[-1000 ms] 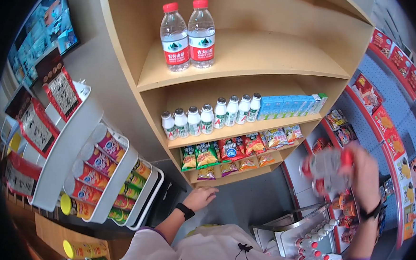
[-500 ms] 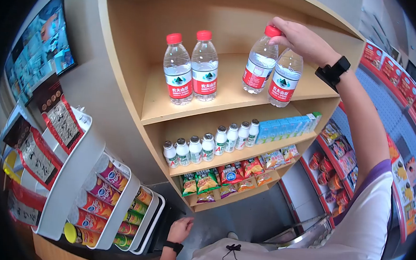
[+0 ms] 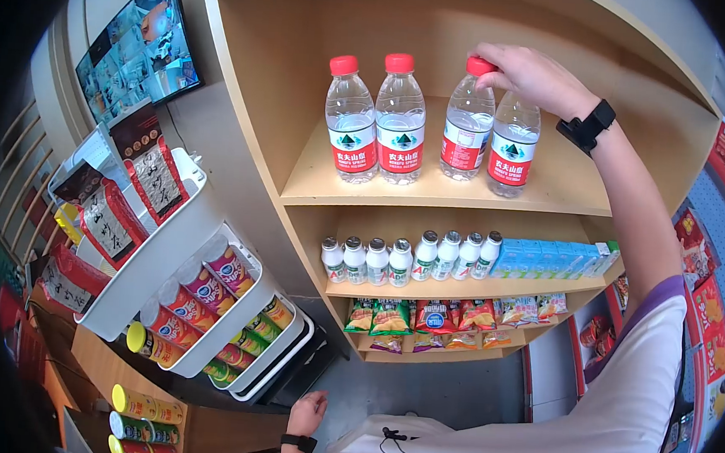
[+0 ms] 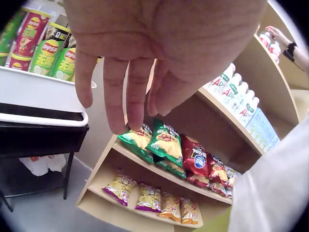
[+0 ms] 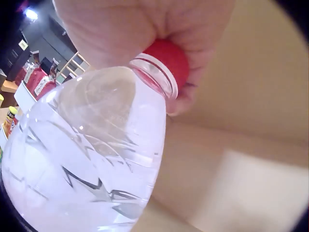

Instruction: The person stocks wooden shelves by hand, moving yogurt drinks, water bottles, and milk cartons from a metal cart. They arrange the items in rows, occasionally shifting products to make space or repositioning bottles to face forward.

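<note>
My right hand (image 3: 546,78) grips a water bottle (image 3: 466,137) by its red cap on the top shelf. A second water bottle (image 3: 513,157) stands right beside it, its cap hidden under the hand. In the right wrist view, a red cap (image 5: 169,63) sits between my fingers and palm, over the clear bottle's shoulder (image 5: 91,140). To the left on this shelf (image 3: 315,189) are two more upright bottles, one (image 3: 352,134) close to the other (image 3: 400,133). Low by my body hangs my left hand (image 3: 307,414), holding nothing, its fingers loosely extended in the left wrist view.
Below are white milk-drink bottles (image 3: 424,257), blue cartons (image 3: 543,258) and chip bags (image 3: 436,316). A white tiered cart (image 3: 139,275) with snack canisters stands at left, under a wall screen (image 3: 145,47). Red-edged racks (image 3: 709,331) line the right.
My right hand brought two bottles up from the lower right to the top shelf; they now stand more upright there. The head view has turned left, and my left hand hangs lower.
</note>
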Demonstrator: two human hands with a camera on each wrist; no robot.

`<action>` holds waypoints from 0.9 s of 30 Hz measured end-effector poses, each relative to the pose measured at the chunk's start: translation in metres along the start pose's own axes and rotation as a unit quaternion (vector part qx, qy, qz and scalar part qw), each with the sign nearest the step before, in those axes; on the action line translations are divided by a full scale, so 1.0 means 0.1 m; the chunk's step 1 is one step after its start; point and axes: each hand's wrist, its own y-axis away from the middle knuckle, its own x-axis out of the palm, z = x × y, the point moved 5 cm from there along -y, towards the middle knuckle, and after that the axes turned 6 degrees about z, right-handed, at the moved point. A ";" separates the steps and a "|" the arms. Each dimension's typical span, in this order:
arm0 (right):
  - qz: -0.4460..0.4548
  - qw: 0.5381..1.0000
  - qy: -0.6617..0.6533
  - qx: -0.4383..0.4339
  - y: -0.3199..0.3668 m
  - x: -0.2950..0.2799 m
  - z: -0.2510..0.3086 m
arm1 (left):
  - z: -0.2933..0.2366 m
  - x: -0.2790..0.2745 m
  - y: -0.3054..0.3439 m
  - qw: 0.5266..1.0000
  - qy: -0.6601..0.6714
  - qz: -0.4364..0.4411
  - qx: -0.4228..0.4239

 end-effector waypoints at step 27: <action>-0.147 0.981 0.116 0.048 0.07 0.03 -0.23 | 0.27 0.24 0.07 0.996 -0.002 0.052 -0.066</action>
